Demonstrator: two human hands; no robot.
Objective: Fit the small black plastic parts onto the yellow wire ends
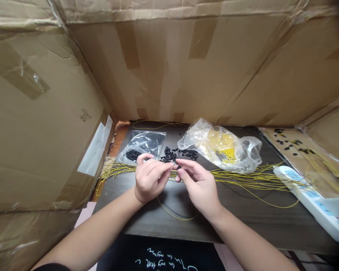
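Note:
My left hand (150, 180) and my right hand (197, 185) meet over the middle of a dark table (243, 214), fingertips almost touching. Both pinch at a thin yellow wire (175, 215) that loops down beneath them. A small black bead (178, 167) sits at my right fingertips. Just behind the hands lies a loose pile of black beads (169, 155). A bundle of yellow wires (248, 177) stretches across the table from left to right.
A clear bag of black beads (147, 143) lies at the back left. A crumpled plastic bag with yellow contents (223, 148) sits at the back right. A white power strip (313, 199) lies at the right edge. Cardboard walls (39, 131) close in the left, back and right.

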